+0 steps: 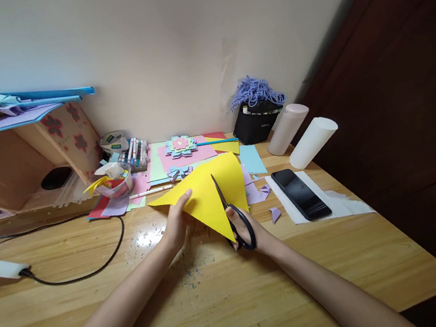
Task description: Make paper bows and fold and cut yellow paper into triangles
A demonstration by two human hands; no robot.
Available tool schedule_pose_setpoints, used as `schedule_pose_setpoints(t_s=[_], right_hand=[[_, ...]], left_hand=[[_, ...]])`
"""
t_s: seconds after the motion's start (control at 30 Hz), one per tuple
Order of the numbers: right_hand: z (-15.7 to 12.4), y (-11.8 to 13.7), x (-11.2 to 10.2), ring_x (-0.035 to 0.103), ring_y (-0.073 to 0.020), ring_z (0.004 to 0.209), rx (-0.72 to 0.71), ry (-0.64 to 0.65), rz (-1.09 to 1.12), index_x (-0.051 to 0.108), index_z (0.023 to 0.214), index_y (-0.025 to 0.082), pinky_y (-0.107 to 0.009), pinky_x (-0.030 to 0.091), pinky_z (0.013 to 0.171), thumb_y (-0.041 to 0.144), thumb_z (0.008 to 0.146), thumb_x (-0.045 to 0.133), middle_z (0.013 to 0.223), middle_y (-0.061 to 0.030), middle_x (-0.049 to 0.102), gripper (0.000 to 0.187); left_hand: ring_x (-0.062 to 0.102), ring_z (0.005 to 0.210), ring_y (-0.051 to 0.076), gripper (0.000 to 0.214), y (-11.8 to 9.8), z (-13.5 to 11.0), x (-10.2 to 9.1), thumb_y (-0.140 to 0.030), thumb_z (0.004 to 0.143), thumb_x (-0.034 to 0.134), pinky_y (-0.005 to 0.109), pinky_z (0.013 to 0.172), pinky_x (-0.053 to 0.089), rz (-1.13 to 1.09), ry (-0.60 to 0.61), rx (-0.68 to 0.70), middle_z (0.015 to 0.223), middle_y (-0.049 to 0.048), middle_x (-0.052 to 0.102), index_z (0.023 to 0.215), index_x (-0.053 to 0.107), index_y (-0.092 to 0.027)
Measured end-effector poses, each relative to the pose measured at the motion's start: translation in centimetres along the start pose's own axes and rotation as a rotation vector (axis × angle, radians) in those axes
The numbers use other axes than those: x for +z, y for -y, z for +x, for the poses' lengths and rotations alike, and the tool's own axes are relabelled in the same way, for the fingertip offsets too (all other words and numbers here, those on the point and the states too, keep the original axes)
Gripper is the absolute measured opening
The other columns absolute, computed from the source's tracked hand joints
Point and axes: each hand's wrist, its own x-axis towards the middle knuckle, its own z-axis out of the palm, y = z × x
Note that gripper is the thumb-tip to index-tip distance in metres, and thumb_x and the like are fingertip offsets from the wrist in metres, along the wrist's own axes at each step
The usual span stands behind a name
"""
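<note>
My left hand (178,220) pinches the left part of a folded yellow paper sheet (206,195), held just above the wooden desk (220,293). My right hand (247,229) grips black-handled scissors (228,210); their blades lie across the yellow sheet near its right side, pointing away from me. The sheet's lower corner points down between my two hands.
Coloured papers and a paper flower (180,145) lie behind. A bowl of scraps (114,182), markers (135,152), tape (113,141), a black pouch with purple yarn (256,114), two white cylinders (312,142), a phone (300,193) on white paper and a black cable (93,257) surround the spot.
</note>
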Motion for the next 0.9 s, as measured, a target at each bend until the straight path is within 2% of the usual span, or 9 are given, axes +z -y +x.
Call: schedule_pose_setpoints(t_s=[0.07,0.13,0.2,0.3,0.43,0.5,0.63,0.77,0.9], right_hand=[[0.0,0.0,0.1,0.040,-0.0073,0.028,0.057,0.001,0.052,0.041,0.065,0.019,-0.017,0.034,0.029,0.087,0.056,0.038,0.039,0.0086,0.038,0.068],[-0.2,0.1,0.2,0.039,-0.0068,0.028,0.060,0.008,0.063,0.041,0.065,0.019,-0.017,0.034,0.029,0.087,0.057,0.038,0.040,0.0089,0.037,0.068],[-0.5,0.2,0.2,0.041,-0.0074,0.029,-0.007,0.006,-0.006,0.041,0.061,0.019,-0.017,0.033,0.030,0.084,0.064,0.032,0.039,0.0067,0.039,0.066],[-0.8,0.3,0.1,0.047,-0.0092,0.034,-0.110,0.016,-0.123,0.044,0.055,0.018,-0.018,0.035,0.034,0.080,0.073,0.021,0.038,0.0016,0.043,0.069],[-0.7,-0.1,0.1,0.050,-0.0112,0.037,-0.067,0.074,-0.029,0.052,0.057,0.015,-0.020,0.040,0.036,0.084,0.069,0.011,0.042,-0.0021,0.049,0.081],[-0.5,-0.2,0.2,0.050,-0.0117,0.036,-0.039,0.092,0.065,0.056,0.064,0.013,-0.021,0.039,0.034,0.086,0.066,0.009,0.043,-0.0024,0.050,0.086],[-0.2,-0.3,0.1,0.050,-0.0123,0.035,-0.055,0.093,0.193,0.059,0.090,0.013,-0.022,0.042,0.033,0.087,0.064,0.020,0.050,-0.0014,0.055,0.088],[-0.1,-0.1,-0.2,0.053,-0.0138,0.039,-0.084,0.099,0.146,0.059,0.102,0.013,-0.024,0.045,0.036,0.083,0.069,0.019,0.058,-0.0039,0.061,0.087],[-0.1,-0.1,-0.4,0.061,-0.0175,0.055,-0.140,0.089,0.083,0.059,0.106,0.015,-0.025,0.049,0.047,0.083,0.069,0.017,0.071,-0.0071,0.066,0.088]], left_hand=[[0.064,0.087,0.020,0.035,-0.2,0.4,0.0,-0.034,0.071,0.067,0.026,0.069,0.053,-0.094,-0.109,-0.015,0.101,0.0068,0.068,0.100,0.063,-0.015],[0.065,0.086,0.019,0.033,-0.4,0.7,-0.1,-0.027,0.067,0.070,0.026,0.070,0.054,-0.092,-0.165,-0.042,0.103,0.0069,0.068,0.097,0.063,-0.015],[0.065,0.086,0.020,0.032,-0.5,0.8,-0.1,-0.022,0.064,0.073,0.027,0.072,0.054,-0.025,-0.164,-0.028,0.104,0.0086,0.068,0.093,0.064,-0.013],[0.064,0.092,0.022,0.033,-0.5,0.6,-0.1,-0.025,0.064,0.074,0.029,0.078,0.053,0.086,-0.140,0.094,0.107,0.0108,0.067,0.093,0.064,-0.012],[0.063,0.097,0.024,0.037,-0.1,0.1,-0.1,-0.031,0.067,0.072,0.033,0.081,0.052,0.199,-0.108,0.206,0.110,0.0115,0.066,0.099,0.064,-0.014],[0.063,0.098,0.024,0.037,0.1,0.0,-0.1,-0.032,0.068,0.071,0.033,0.082,0.052,0.227,-0.082,0.220,0.111,0.0116,0.065,0.099,0.064,-0.014],[0.062,0.100,0.024,0.038,0.4,-0.1,-0.1,-0.033,0.069,0.070,0.034,0.084,0.051,0.243,-0.058,0.227,0.112,0.0114,0.065,0.101,0.063,-0.014],[0.062,0.100,0.024,0.038,0.4,-0.2,-0.1,-0.034,0.068,0.071,0.035,0.084,0.051,0.249,-0.064,0.228,0.111,0.0113,0.066,0.100,0.064,-0.014],[0.061,0.101,0.025,0.039,0.1,-0.2,-0.1,-0.034,0.068,0.071,0.034,0.085,0.051,0.253,-0.075,0.195,0.112,0.0113,0.065,0.100,0.063,-0.014]])
